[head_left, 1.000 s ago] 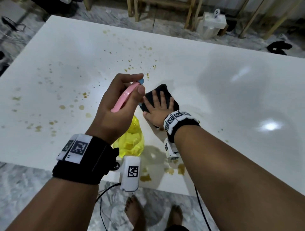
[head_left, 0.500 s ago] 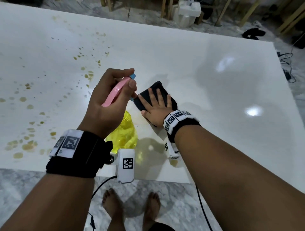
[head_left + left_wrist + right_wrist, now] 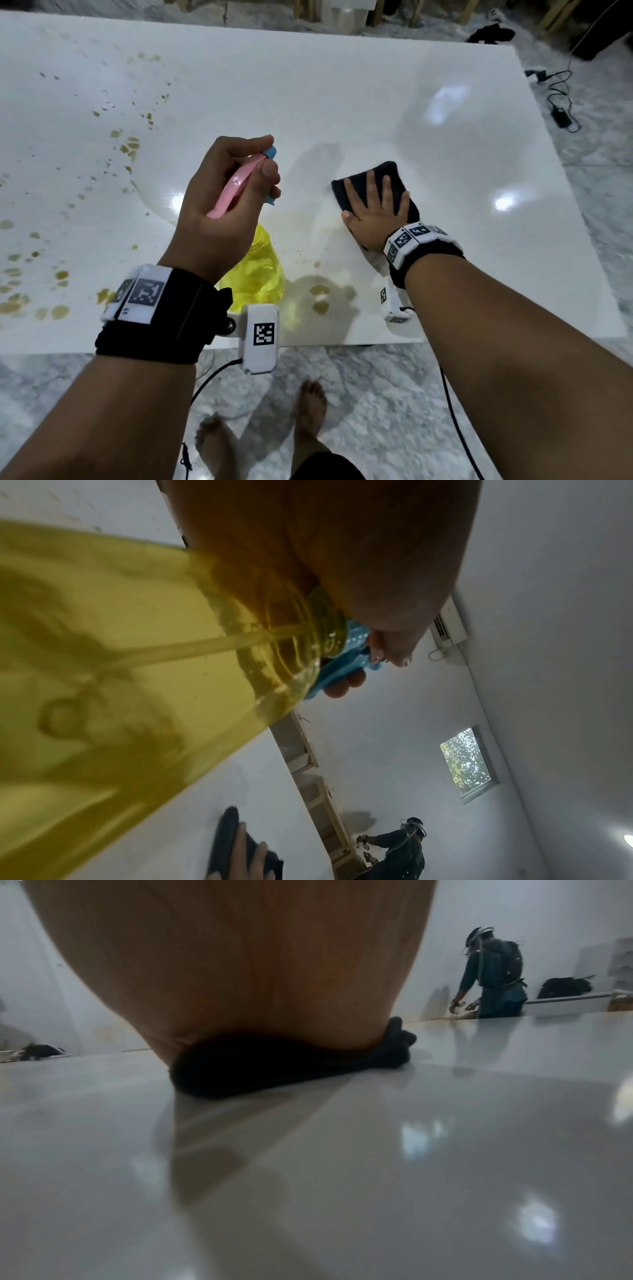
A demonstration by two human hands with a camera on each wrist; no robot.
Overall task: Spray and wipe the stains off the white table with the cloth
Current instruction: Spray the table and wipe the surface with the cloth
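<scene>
My left hand [image 3: 226, 202] grips the pink and blue trigger head of a yellow spray bottle [image 3: 257, 274], held above the white table [image 3: 342, 102] near its front edge. The bottle's yellow body [image 3: 120, 669] fills the left wrist view. My right hand [image 3: 376, 212] lies flat with straight fingers on a dark cloth [image 3: 397, 171], pressing it to the table right of the bottle. The cloth [image 3: 274, 1066] shows under my palm in the right wrist view. Yellow-brown stains [image 3: 130, 147] dot the table's left half, and a few stains [image 3: 320, 298] sit near the front edge.
The table's right half is glossy with light reflections. Cables and a power adapter [image 3: 561, 116] lie on the marble floor to the right. My bare feet [image 3: 308, 407] stand below the table's front edge. Another person [image 3: 493, 980] stands beyond the far side.
My right hand has slid the cloth to the right, away from the bottle. The head view has shifted right, so the stains now sit further left. The left hand keeps its grip.
</scene>
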